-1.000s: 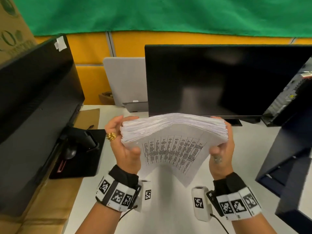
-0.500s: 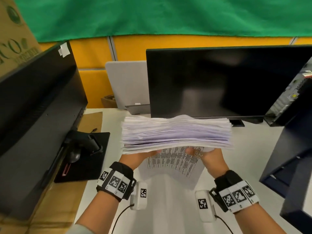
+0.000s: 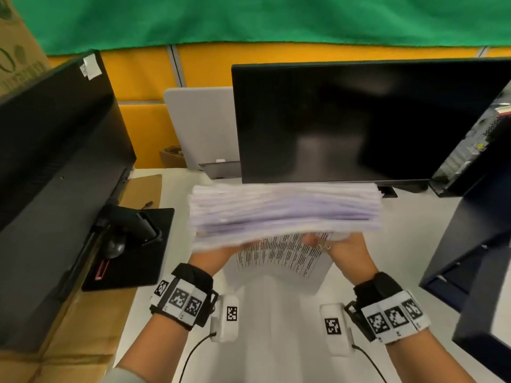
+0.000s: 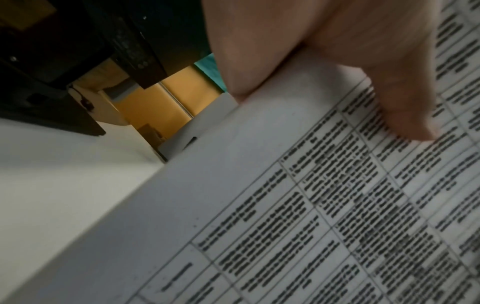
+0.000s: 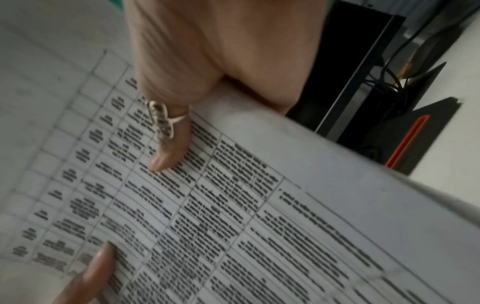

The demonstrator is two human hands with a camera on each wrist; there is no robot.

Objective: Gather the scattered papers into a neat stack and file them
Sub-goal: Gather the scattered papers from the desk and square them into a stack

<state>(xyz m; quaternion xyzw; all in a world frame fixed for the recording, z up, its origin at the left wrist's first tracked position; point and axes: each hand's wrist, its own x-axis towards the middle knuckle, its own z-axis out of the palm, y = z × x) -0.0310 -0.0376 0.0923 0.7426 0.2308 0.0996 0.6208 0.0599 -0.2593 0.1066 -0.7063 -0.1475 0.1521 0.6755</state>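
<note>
A thick stack of white papers [image 3: 284, 214] is held level above the white desk [image 3: 276, 341], its long edge facing me and blurred. A printed table sheet [image 3: 279, 261] hangs down from its underside. My left hand [image 3: 218, 252] holds the stack from below at its left end; the left wrist view shows the thumb [image 4: 405, 98] pressed on the printed sheet [image 4: 285, 226]. My right hand [image 3: 345, 250] holds the right end from below, its ringed thumb [image 5: 168, 133] lying on the printed sheet [image 5: 259, 216]. The fingers of both hands are hidden behind the stack.
A black monitor [image 3: 359, 120] stands just behind the stack. A second monitor [image 3: 55, 161] with its black stand base [image 3: 132, 244] is at the left, on brown cardboard [image 3: 69, 327]. A dark shelf unit [image 3: 484, 230] and a computer case [image 3: 475, 150] stand at the right.
The stack has tipped from its printed face towards me to lying level and edge-on. Both hands slid from its sides to beneath it. Little has moved in the last half second.
</note>
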